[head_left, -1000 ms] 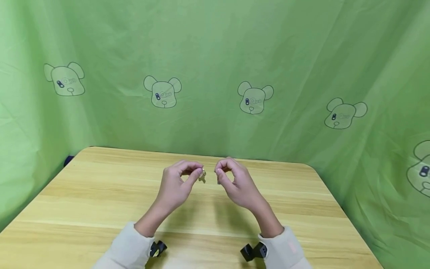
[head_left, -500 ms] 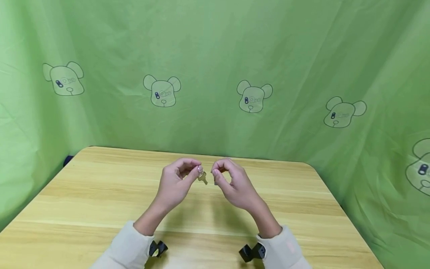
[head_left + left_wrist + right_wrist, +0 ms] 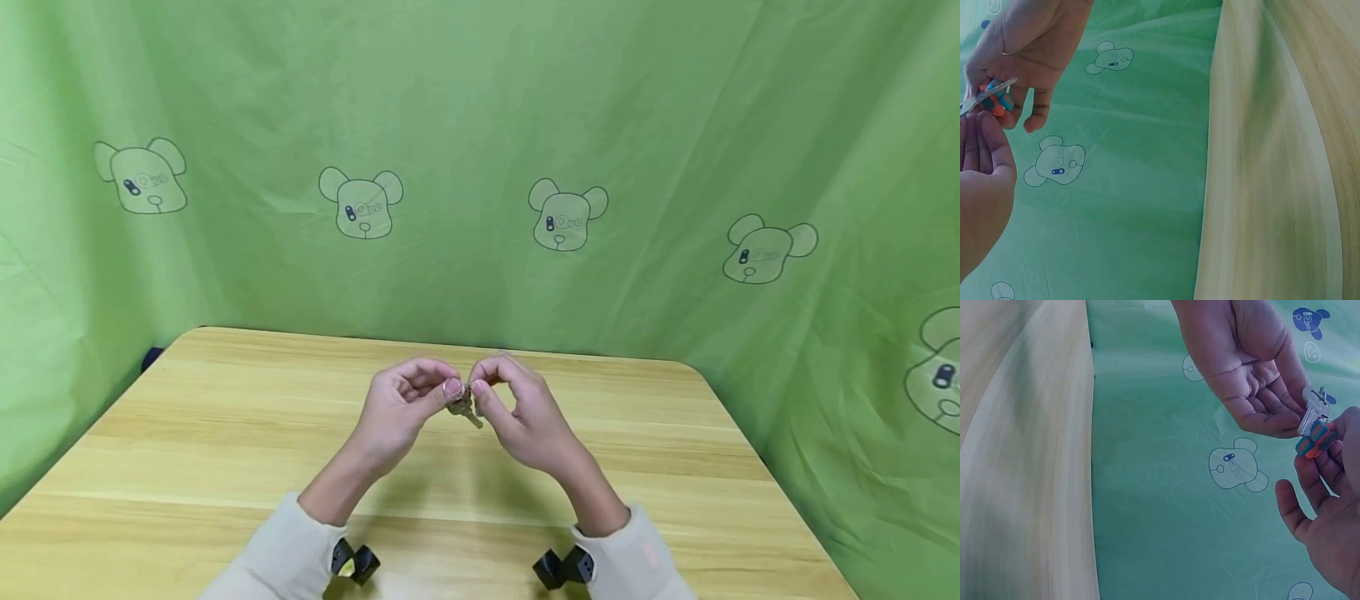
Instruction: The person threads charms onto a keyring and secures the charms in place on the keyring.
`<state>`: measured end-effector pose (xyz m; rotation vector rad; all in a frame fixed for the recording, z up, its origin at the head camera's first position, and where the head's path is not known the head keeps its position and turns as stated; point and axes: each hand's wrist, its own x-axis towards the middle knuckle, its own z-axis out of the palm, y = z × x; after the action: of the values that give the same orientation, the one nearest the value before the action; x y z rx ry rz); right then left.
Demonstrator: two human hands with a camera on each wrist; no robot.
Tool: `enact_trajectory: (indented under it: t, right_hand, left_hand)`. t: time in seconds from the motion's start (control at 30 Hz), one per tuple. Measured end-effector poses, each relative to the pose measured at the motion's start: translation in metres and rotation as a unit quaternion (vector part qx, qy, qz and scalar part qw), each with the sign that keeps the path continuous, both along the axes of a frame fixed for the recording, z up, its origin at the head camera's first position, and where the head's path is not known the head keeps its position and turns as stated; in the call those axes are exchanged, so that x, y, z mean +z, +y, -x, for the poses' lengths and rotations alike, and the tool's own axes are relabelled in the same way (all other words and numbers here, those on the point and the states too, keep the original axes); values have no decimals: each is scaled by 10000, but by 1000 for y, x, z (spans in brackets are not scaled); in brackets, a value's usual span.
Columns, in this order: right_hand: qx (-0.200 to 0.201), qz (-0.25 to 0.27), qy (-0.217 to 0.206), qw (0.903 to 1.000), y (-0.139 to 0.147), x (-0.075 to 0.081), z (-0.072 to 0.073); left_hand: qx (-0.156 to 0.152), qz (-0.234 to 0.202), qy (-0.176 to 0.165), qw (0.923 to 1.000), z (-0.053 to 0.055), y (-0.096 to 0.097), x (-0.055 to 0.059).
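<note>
Just above the table, my left hand [image 3: 392,415] pinches a ring with keys [image 3: 467,408] between thumb and forefinger. The keys hang down toward the right. My right hand [image 3: 536,423] meets it fingertip to fingertip, holding a small orange-and-teal charm [image 3: 1316,441] that lies against the curled fingers. In the right wrist view a metal key [image 3: 1314,416] slants over the charm near a small ring [image 3: 1322,395]. From the left wrist the charm [image 3: 999,103] shows behind the key [image 3: 988,95]. Fingers hide whether charm and ring are linked.
A light wood table [image 3: 187,433] with rounded far corners lies below both hands. Green curtains [image 3: 465,100] printed with bear heads enclose the back and sides. A black wrist camera sits at each cuff, the left camera [image 3: 356,562] and the right camera [image 3: 562,568].
My hands have come together, the left moving right and slightly down, until the fingertips meet. The keys have swung to slant down and right, now close against my right fingers.
</note>
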<state>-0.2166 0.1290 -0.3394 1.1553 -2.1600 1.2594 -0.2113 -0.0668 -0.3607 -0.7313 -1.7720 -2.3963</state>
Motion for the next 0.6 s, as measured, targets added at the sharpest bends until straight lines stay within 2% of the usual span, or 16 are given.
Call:
enact_trajectory:
  t: [0.13, 0.27, 0.47, 0.6]
  right_hand:
    - [33, 9, 198, 9998, -2, 1, -2]
    - [37, 48, 410, 9991, -3, 1, -2]
    - [10, 55, 479, 9988, -3, 3, -3]
    - [-20, 37, 502, 9987, -4, 3, -4]
  left_hand:
    - [-115, -115, -14, 9999, -1, -1, 0]
    - [-101, -123, 19, 9999, -1, -3, 1]
    - [113, -114, 322, 9994, 1, -4, 1]
    - [370, -196, 691, 9967, 2, -5, 1]
